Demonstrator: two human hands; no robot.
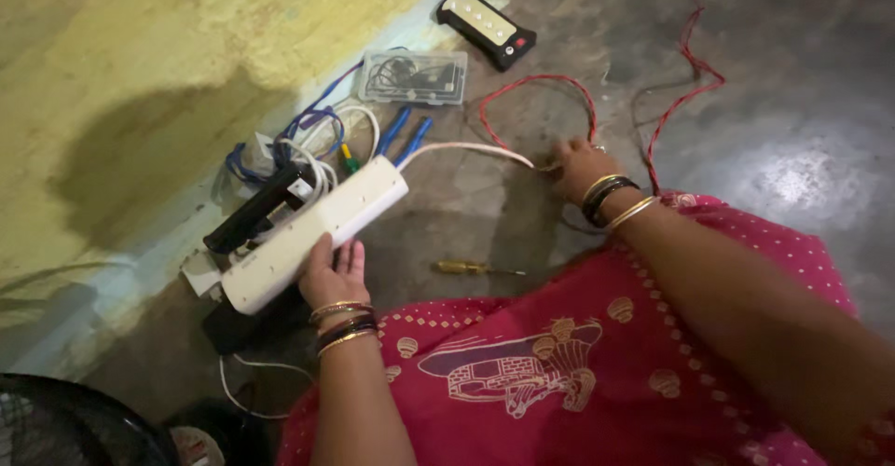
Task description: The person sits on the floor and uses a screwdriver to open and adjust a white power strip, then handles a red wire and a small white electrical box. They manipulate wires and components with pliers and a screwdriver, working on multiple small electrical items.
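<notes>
Okay, big to small: concrete floor (792,102), yellow wall (140,56). My left hand (333,275) cradles a white power strip (312,233), fingers curled under its long side, strip lifted and tilted over a pile of cables (308,140). My right hand (580,170) pinches the end of the strip's white cord (466,149), fingers pressed together, beside a loose red wire (685,84). Black switch box (486,25), clear plastic case (413,76), yellow screwdriver (471,267) lie untouched. I'd judge wiring barely begun: cord end looks unconnected, no tool picked up.
</notes>
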